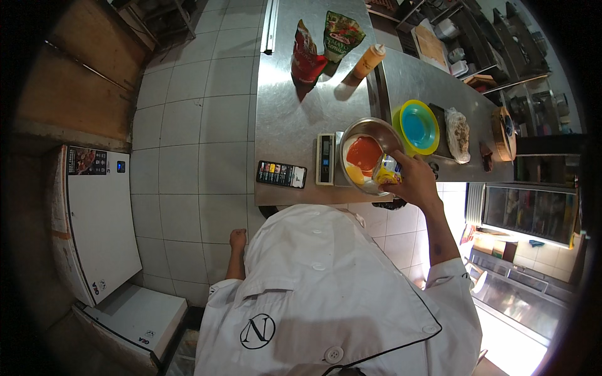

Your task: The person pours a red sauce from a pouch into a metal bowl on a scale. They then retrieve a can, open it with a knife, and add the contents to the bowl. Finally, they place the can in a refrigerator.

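Observation:
My right hand (414, 181) holds a small yellow-and-white labelled container (388, 170), tilted over a stainless steel mixing bowl (394, 133). Inside the bowl lie an orange-red sauce (364, 154), a yellow sauce (354, 174) and a white creamy layer at the edges. The container's mouth is hard to make out. Under the bowl is a digital kitchen scale (325, 176), its display facing left. My left hand (238, 238) hangs low beside my white jacket, away from the table, with its fingers apparently curled; its palm is hidden.
On the steel table (287, 113) are a phone (281, 174), a red sauce pouch (306, 63), a green mayonnaise pouch (342, 37) and a squeeze bottle (369, 61). Yellow and blue plastic bowls (418, 126) and a plastic bag (457, 135) stand to the right. White chest freezers (99, 216) line the left.

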Motion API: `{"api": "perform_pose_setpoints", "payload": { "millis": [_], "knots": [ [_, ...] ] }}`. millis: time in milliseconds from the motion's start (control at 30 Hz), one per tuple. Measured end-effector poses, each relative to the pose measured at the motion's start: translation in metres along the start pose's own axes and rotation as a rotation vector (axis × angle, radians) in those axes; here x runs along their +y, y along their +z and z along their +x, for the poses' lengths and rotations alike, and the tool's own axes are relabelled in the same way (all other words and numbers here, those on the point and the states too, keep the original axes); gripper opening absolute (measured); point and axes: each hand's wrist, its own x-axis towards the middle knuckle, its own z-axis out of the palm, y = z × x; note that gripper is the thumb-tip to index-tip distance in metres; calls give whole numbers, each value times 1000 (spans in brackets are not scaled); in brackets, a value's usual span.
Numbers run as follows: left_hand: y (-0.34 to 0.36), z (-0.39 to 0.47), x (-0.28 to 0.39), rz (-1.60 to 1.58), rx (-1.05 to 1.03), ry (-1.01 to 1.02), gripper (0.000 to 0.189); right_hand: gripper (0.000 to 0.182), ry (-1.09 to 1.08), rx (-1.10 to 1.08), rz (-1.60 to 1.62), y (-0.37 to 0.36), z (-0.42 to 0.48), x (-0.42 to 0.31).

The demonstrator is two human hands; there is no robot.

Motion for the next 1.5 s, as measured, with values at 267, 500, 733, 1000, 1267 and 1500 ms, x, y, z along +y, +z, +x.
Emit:
{"api": "perform_pose_setpoints", "payload": {
  "millis": [267,500,733,1000,1267,1500],
  "knots": [
    [7,24,-23,41,-13,47,38,81,30,-11,9,-3,0,-4],
    [2,-4,4,7,-86,-34,39,86,22,-14,-6,-1,1,-1],
    [5,-2,3,31,-106,-21,39,87,14,-6,-4,5,2,4],
    [7,-1,1,34,-36,-12,40,87,8,20,-11,4,2,4],
    [8,9,-17,-24,-48,67,38,87,2,-5,-16,1,2,1],
    [5,6,-9,-15,-63,30,35,82,21,1,-16,2,-1,2]
  ]
}}
